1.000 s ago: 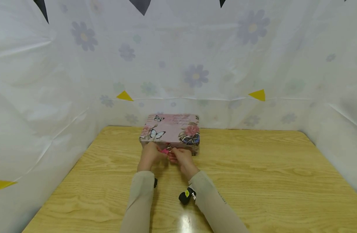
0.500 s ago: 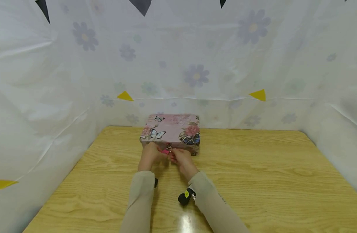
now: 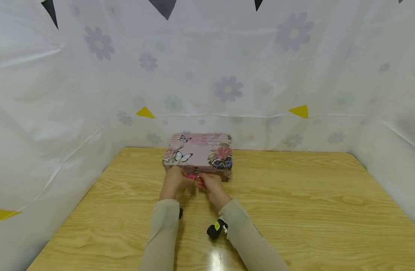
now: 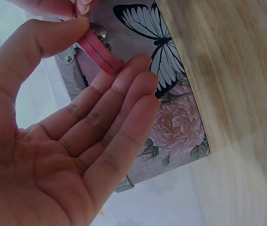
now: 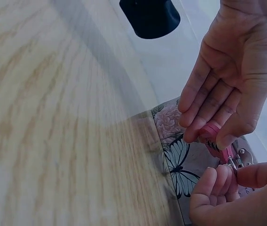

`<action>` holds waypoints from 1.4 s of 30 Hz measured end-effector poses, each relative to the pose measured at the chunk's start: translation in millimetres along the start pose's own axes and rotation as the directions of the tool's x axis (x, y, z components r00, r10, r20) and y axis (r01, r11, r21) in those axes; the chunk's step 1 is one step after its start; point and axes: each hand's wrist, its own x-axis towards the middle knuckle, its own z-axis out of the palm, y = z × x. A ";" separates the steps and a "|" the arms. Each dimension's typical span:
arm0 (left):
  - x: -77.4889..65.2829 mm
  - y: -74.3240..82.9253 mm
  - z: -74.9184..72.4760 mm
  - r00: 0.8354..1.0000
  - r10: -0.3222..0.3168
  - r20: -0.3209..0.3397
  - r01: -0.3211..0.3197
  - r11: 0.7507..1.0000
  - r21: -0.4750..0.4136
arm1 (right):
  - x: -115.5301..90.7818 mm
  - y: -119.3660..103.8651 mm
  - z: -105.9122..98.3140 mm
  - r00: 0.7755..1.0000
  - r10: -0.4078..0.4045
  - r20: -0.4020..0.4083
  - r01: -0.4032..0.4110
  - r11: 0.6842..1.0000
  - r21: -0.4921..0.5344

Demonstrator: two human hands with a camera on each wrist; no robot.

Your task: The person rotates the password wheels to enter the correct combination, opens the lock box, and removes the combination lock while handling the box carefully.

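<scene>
A pink combination padlock (image 5: 213, 139) with small number dials is at the metal latch (image 5: 244, 157) on the front of a pink butterfly-and-rose box (image 3: 202, 148). My left hand (image 3: 175, 182) pinches the padlock's body between thumb and fingertips, as the left wrist view shows; its palm (image 4: 44, 165) faces that camera. From the other side, my right hand (image 3: 212, 185) has its thumb and curled fingers pinched at the padlock's metal shackle (image 5: 232, 164), close beside the latch. The box's lid is down.
The box stands on a wood-grain table (image 3: 305, 203) near its back edge. Behind hangs a white flowered curtain (image 3: 200, 67) with yellow triangles. A black strap device (image 3: 215, 229) sits at the right wrist.
Both hands stay at the padlock with almost no movement. The box keeps its place, and the slight shift of the view comes from the head camera.
</scene>
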 end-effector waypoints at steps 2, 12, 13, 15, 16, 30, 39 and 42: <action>-0.3 -0.3 0.2 1.000 -0.005 0.001 0.005 1.000 -0.007 | -0.3 -0.1 -0.1 1.000 0.007 0.000 -0.007 1.000 -0.005; 0.6 -1.0 0.5 1.000 -0.002 -0.005 0.002 1.000 -0.006 | 0.1 0.1 0.7 1.000 0.008 -0.001 -0.008 1.000 0.007; 0.8 -1.5 0.5 1.000 -0.006 -0.003 0.006 1.000 -0.005 | -0.2 -0.1 0.8 1.000 0.008 -0.002 -0.008 1.000 0.006; 1.4 -2.0 0.5 1.000 -0.011 -0.001 0.011 1.000 -0.001 | -0.8 -0.7 0.9 1.000 0.012 -0.004 -0.012 1.000 0.005; 1.6 -2.2 0.5 1.000 -0.011 -0.002 0.011 1.000 0.004 | -1.2 -1.1 1.0 1.000 0.016 -0.004 -0.016 1.000 0.004; 2.2 -1.2 -0.5 1.000 -0.011 0.013 0.011 1.000 0.004 | -3.2 -5.9 0.6 0.999 0.037 0.000 -0.037 0.999 -0.019; -4.1 5.8 -4.7 1.000 0.006 0.022 -0.006 1.000 0.010 | -6.2 -11.7 -0.8 0.999 0.038 0.004 -0.038 0.998 -0.041; -6.4 8.0 -6.1 0.999 0.021 0.032 -0.021 1.000 -0.005 | -7.0 -14.1 -2.3 1.000 0.028 0.011 -0.027 0.998 -0.059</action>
